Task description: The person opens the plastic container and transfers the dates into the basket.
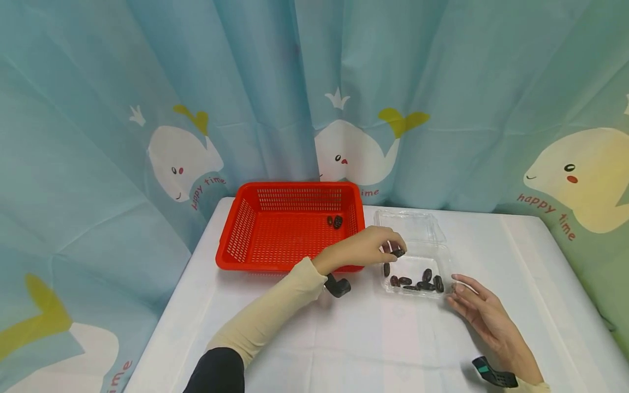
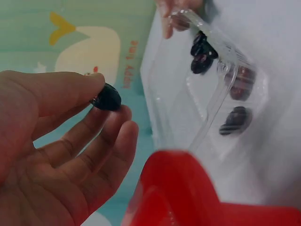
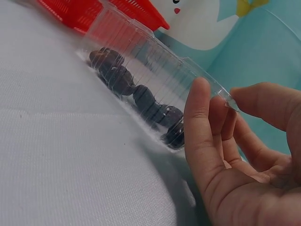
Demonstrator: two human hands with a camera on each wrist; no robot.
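Observation:
Between thumb and fingertips, my left hand (image 1: 371, 246) pinches a dark date (image 2: 108, 98). It is above the left side of a clear plastic box (image 1: 444, 262), whose hinged lid (image 1: 408, 225) lies folded back behind it. Inside the box lie several more dates (image 1: 427, 275), mostly along the near side. My right hand (image 1: 484, 316) grips the box's right front corner, thumb at the rim and fingers against the outer wall, as the right wrist view shows. Two dates (image 1: 337, 221) rest in the red basket (image 1: 231, 240), toward its back right.
The basket stands left of the box on a white-covered table (image 1: 358, 338), its right wall under the left forearm. A blue-green curtain (image 1: 275, 98) with whale prints hangs behind the table and along its sides. Each wrist wears a black strap (image 1: 493, 375).

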